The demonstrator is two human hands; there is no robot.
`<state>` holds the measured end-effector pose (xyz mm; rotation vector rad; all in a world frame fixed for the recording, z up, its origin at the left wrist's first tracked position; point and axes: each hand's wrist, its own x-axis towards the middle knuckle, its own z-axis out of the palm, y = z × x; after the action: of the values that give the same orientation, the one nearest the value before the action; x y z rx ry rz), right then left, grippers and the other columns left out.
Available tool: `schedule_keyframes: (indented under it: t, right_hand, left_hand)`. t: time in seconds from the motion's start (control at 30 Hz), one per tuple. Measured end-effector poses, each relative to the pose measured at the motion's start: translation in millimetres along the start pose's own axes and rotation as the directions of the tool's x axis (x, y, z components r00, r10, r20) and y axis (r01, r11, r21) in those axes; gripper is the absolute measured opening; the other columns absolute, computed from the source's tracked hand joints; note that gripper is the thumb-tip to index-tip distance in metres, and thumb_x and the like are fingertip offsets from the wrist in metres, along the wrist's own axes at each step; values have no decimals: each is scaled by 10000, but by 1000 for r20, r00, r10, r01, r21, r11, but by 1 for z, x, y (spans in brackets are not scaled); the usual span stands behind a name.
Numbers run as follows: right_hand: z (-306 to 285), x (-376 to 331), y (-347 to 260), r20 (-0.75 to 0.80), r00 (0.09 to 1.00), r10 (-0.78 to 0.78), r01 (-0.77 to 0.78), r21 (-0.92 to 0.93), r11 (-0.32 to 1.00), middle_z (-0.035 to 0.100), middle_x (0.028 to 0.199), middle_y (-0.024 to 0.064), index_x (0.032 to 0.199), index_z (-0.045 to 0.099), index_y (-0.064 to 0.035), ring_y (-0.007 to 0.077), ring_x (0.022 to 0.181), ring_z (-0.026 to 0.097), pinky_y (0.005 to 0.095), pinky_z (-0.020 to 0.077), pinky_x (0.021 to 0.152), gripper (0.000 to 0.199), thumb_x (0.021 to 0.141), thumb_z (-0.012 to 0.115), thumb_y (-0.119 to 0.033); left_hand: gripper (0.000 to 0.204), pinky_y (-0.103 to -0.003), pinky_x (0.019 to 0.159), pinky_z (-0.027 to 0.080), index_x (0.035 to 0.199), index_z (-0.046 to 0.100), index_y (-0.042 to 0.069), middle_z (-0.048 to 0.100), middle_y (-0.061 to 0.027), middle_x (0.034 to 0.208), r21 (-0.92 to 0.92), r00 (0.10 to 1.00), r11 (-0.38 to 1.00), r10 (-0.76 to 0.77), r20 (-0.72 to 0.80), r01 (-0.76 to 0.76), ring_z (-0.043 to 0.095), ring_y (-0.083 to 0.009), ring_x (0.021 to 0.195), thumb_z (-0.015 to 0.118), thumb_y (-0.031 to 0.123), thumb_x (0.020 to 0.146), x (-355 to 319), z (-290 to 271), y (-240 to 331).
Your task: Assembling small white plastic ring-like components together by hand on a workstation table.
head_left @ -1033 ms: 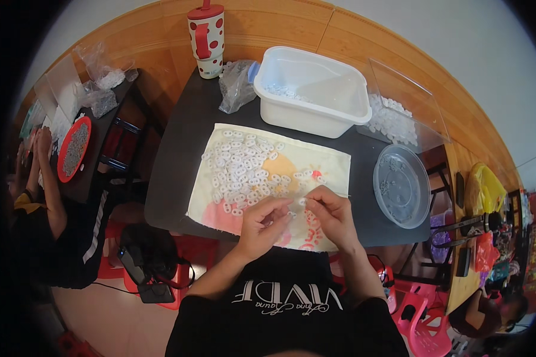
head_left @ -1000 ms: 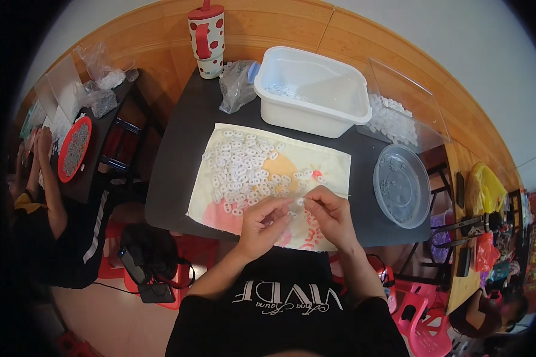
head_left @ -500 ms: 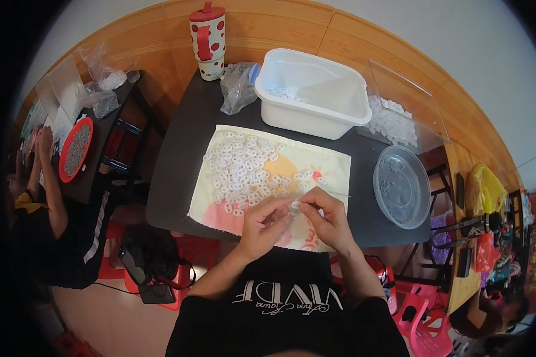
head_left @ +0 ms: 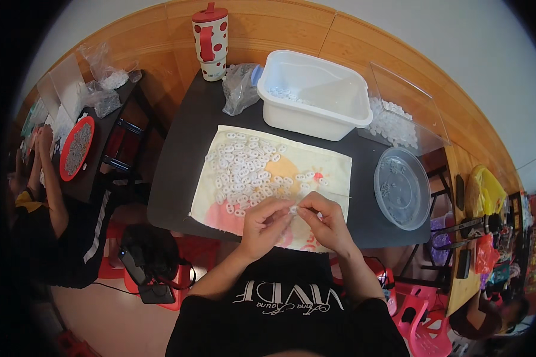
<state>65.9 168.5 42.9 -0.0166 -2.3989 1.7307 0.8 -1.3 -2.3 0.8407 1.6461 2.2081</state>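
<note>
Both my hands meet over the near part of a cream cloth (head_left: 330,154) with printed patches. Between their fingertips is a small white plastic piece (head_left: 293,209). My left hand (head_left: 264,225) pinches it from the left, and my right hand (head_left: 326,221) from the right with thumb and forefinger. Fingers cover much of the piece, so its exact shape is unclear. Just beyond my left hand spreads a pile of flat white oval pieces with two holes (head_left: 241,166). A few similar pieces (head_left: 307,177) lie apart, beyond my right hand.
A white tub (head_left: 315,122) with small pieces inside stands at the back. Right of it are a clear bin of white parts (head_left: 393,124) and a round clear tray (head_left: 402,193). A spotted tumbler (head_left: 211,44) and plastic bag (head_left: 240,89) stand back left. Another person's hands (head_left: 43,140) work at left.
My hands keep the same pinch, with only a slight shift of the fingers around the small piece. The whole view has moved a few pixels; the pile looks unchanged.
</note>
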Motion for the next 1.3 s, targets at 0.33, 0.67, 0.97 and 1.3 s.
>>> schedule_keyframes:
  t: [0.33, 0.67, 0.97, 1.3]
  right_hand:
    - [-4, 2, -1, 42, 993, -109, 114, -145, 983, 586, 812, 93, 924, 616, 25, 170, 726, 552, 291, 431, 652, 38, 904, 645, 11]
    - [-9, 3, 3, 92, 990, 103, -108, 54, 993, 595, 808, 33, 938, 642, 29, 98, 735, 507, 255, 420, 662, 62, 923, 649, -31]
    - [-16, 3, -3, 155, 967, 202, -219, 103, 970, 581, 777, -12, 918, 640, 21, 56, 742, 478, 228, 402, 655, 91, 949, 633, -64]
    - [-17, 6, 2, 226, 951, 213, -261, 213, 942, 581, 781, -33, 901, 632, 14, 48, 747, 485, 216, 408, 667, 140, 975, 608, -102]
  left_hand:
    - [323, -206, 654, 433, 1152, 684, -16, 570, -30, 899, 52, 1000, 998, 19, 6, -19, 530, -80, 756, 619, -132, 857, -1, 0, 0]
    - [322, -201, 596, 384, 1177, 671, -3, 558, -11, 874, 16, 999, 999, 50, -14, -50, 505, -56, 695, 631, -83, 868, 1, 2, 2]
    - [358, -212, 686, 412, 1180, 693, 1, 582, -24, 907, -57, 999, 997, -52, -4, 52, 512, -89, 792, 657, -99, 837, -1, 1, 5]
    - [308, -188, 550, 361, 1166, 669, -15, 573, -14, 853, -4, 999, 999, 44, 27, -44, 502, -40, 652, 661, -74, 864, 0, -2, 0]
